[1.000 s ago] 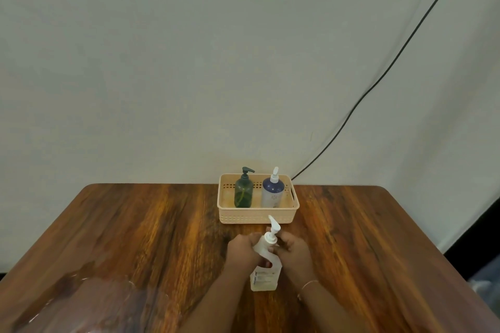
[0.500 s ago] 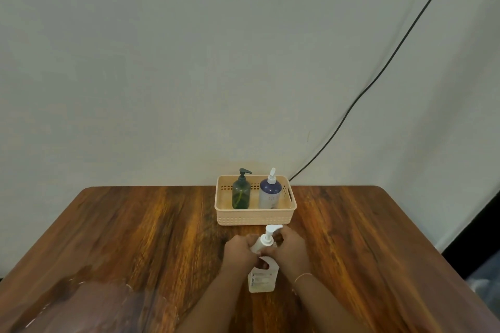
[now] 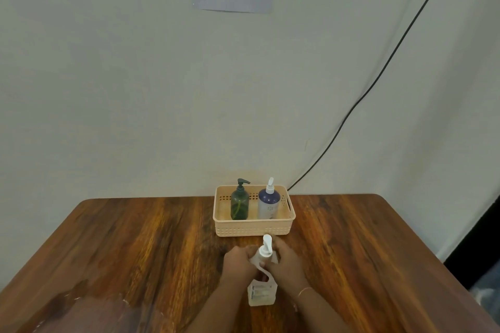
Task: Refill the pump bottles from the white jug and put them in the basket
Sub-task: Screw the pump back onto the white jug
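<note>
While the left hand (image 3: pixel 239 265) wraps around the neck of the clear bottle (image 3: pixel 262 288) on the table (image 3: pixel 135 251), the right hand (image 3: pixel 286 262) closes on its other side beside the white pump (image 3: pixel 265 247). That bottle stands upright just in front of the basket (image 3: pixel 254 228), which holds 2 bottles side by side: a green one (image 3: pixel 239 204) at left, a blue one (image 3: pixel 268 203) at right.
</note>
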